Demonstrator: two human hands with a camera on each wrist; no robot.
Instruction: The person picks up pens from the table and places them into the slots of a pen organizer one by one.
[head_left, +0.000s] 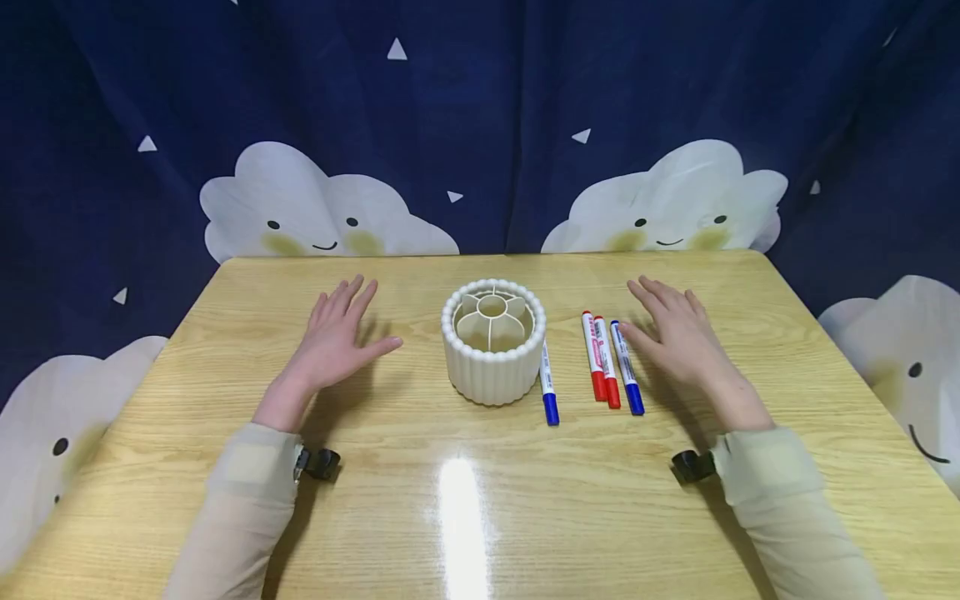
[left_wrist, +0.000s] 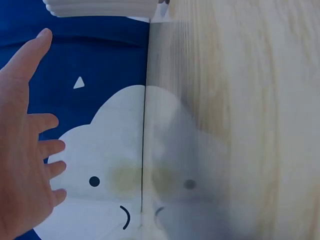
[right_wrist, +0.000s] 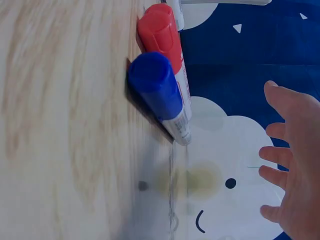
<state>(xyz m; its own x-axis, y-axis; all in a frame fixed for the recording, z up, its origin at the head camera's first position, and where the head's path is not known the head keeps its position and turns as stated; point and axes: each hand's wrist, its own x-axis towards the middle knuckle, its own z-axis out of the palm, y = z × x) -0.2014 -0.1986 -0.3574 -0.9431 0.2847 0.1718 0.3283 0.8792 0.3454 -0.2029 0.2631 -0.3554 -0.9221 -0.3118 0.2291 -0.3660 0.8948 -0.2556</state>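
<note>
The right blue marker (head_left: 627,367) lies on the table (head_left: 375,517), nearest your right hand (head_left: 678,333), its cap towards you. Your right hand's grip is wide, fingers spread and palm free; your left hand (head_left: 335,337) is just as wide, its thumb pointing inward at the holder (head_left: 492,375). Print runs along the marker's white barrel, but you cannot read it at this size. Left of it, two red markers (head_left: 594,354) lie side by side, one bearing red lettering (a blur from here), the other darker print. The left blue marker (head_left: 551,407) sits just beside the holder's right wall, and whether they touch you cannot tell.

Both your forearms reach forward in pale sleeves (head_left: 247,483), hands raised above the tabletop, one on either side of the holder. Only the head view shows inside it: compartments around a central ring. There your right thumb seems to meet the blue barrel, yet the right wrist view shows a gap between them. The left wrist view catches only the holder's ribbed lower wall. Behind everything hangs a navy curtain (head_left: 465,83) printed with smiling clouds and triangles.
</note>
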